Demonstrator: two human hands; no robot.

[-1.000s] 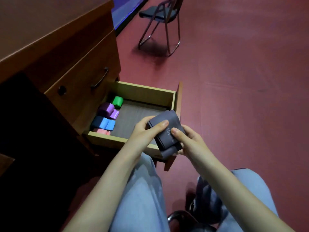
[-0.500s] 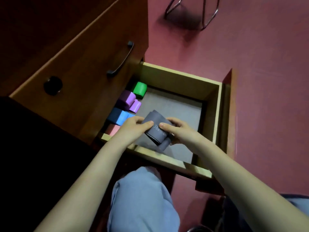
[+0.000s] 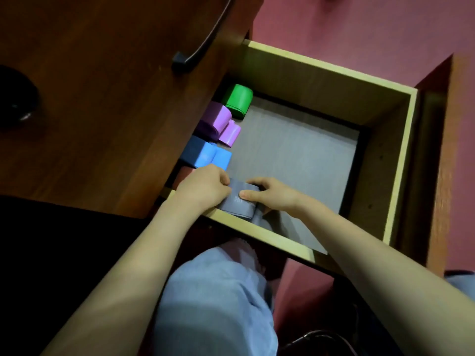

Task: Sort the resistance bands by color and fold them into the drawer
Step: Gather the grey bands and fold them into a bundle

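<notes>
A folded grey band (image 3: pixel 237 204) rests low in the open drawer (image 3: pixel 395 160), against its near wall. My left hand (image 3: pixel 205 187) grips its left side and my right hand (image 3: pixel 267 195) holds its right side, thumb on top. Along the drawer's left side lie a folded green band (image 3: pixel 239 100), a purple band (image 3: pixel 221 123), a blue band (image 3: pixel 205 155) and a red band (image 3: pixel 183 176), the last mostly hidden by my left hand.
The closed upper drawer front (image 3: pixel 102 98) with a dark handle (image 3: pixel 200 44) overhangs the bands on the left. The drawer's grey floor (image 3: pixel 295 155) is bare on the right. My knee in light trousers (image 3: pixel 216 291) is just below the drawer.
Both hands have carried the grey band from above the drawer's near edge down inside it, next to the red band. The view has closed in on the drawer.
</notes>
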